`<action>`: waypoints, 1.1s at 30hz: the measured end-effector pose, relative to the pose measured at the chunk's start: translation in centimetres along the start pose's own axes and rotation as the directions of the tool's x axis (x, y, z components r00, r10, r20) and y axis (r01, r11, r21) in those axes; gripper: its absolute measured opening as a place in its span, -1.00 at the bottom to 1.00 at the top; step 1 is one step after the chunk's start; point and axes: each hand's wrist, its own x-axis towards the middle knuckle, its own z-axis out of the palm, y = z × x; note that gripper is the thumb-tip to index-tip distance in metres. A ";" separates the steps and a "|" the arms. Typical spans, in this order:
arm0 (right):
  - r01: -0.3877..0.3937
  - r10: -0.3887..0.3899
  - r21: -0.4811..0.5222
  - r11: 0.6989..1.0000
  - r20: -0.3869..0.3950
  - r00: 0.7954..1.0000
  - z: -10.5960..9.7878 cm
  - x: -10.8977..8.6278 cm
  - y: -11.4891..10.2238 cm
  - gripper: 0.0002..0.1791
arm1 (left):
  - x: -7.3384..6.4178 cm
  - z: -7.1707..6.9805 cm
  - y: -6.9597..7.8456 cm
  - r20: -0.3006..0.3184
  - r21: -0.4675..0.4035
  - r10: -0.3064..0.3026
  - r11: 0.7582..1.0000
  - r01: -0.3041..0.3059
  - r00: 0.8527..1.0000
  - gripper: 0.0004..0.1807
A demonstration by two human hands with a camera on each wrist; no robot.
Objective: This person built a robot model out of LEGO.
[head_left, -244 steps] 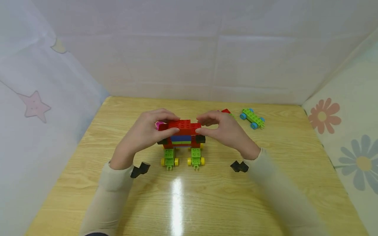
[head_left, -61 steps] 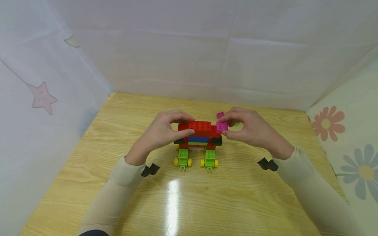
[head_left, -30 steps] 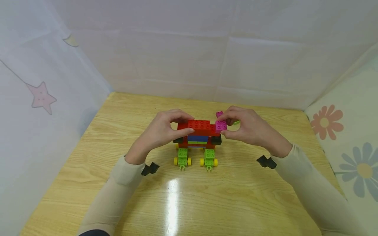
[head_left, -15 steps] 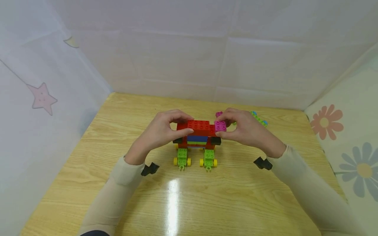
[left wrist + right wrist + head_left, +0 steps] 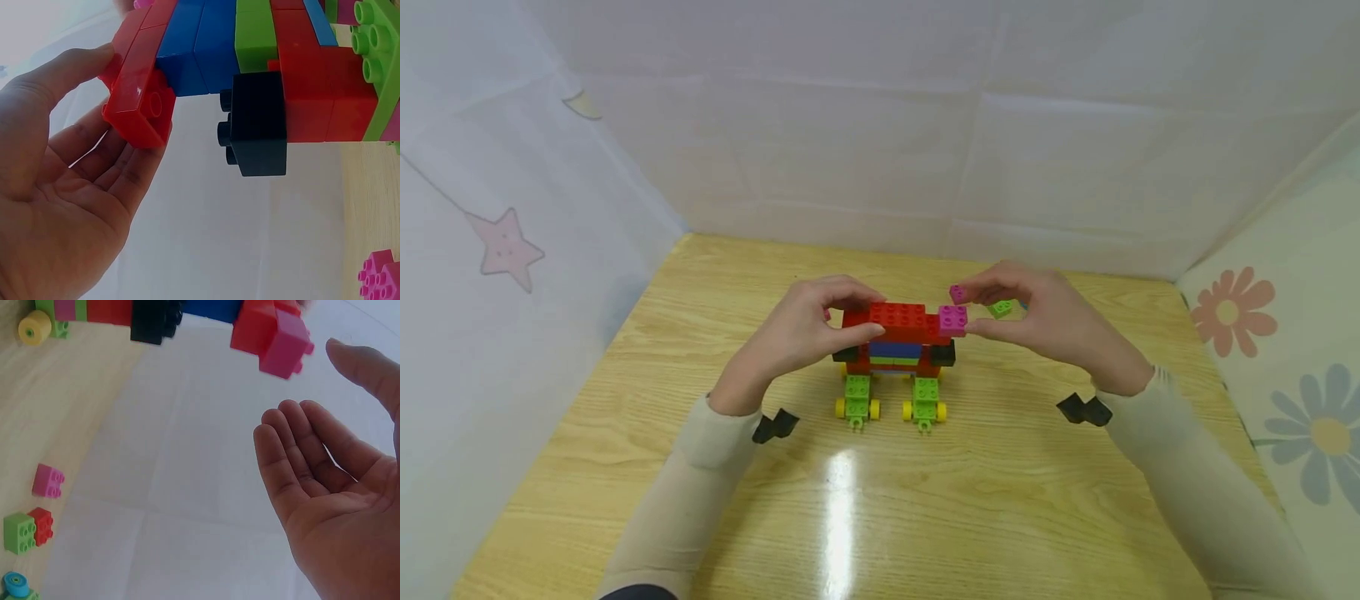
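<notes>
A toy-brick build stands on green wheeled bases (image 5: 858, 398) with yellow wheels. Above them are red, green, blue and black bricks, topped by a long red brick (image 5: 898, 321). My left hand (image 5: 805, 323) grips the left end of the red top, thumb in front and fingers behind. In the left wrist view a red brick (image 5: 134, 106) lies between thumb and fingers. A pink brick (image 5: 953, 320) sits on the top's right end. Just right of it my right hand (image 5: 1037, 321) is open. The right wrist view shows its fingers (image 5: 300, 450) apart from the pink brick.
Behind the right hand, a small pink brick (image 5: 957, 293) and a green brick (image 5: 1000, 308) lie on the wooden table (image 5: 1000, 500). The right wrist view also shows a red brick (image 5: 42, 526) and a blue wheel (image 5: 15, 584). Pink bricks (image 5: 380, 275) lie left of the build.
About 8 seconds ago the red top's right end had no pink brick. From 2 seconds ago my right hand pinched one there; now it has let go and drawn slightly right. My left hand keeps its grip.
</notes>
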 end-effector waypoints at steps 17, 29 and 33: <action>-0.171 0.171 0.034 0.985 0.009 0.985 0.0 3.9 6.2 -0.48 | -0.3 -0.9 -0.4 0.010 -0.017 -0.051 0.999 0.051 0.999 -0.61; -0.202 0.197 0.094 0.975 0.054 0.979 2.0 8.0 13.5 -0.40 | -0.4 -1.2 -0.5 0.014 -0.040 -0.066 0.997 0.067 0.998 -0.60; -0.200 0.193 0.109 0.974 0.070 0.979 2.6 9.1 15.4 -0.36 | -0.4 -1.2 -0.5 0.015 -0.040 -0.060 0.997 0.061 0.998 -0.60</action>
